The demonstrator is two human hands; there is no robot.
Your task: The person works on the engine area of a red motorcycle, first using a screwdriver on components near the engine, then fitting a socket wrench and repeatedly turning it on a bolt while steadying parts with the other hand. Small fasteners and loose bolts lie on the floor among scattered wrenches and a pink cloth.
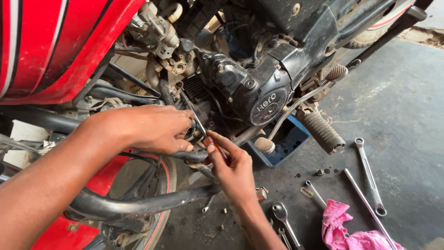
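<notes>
A red motorcycle lies close in front of me, its black engine [259, 88] at the centre top. My left hand [152, 127] is curled against the engine's lower left side, fingers closed around a part I cannot make out. My right hand [233, 169] pinches a thin screwdriver [199, 121] with an orange handle. Its metal shaft points up and left into the engine next to the left hand. A black crash guard tube [138, 203] runs under both wrists.
The red fuel tank [51, 46] fills the top left. A ribbed footpeg [321, 132] and a blue tray [286, 143] sit under the engine. Several spanners [370, 178] and a pink rag [344, 231] lie on the grey concrete floor at right.
</notes>
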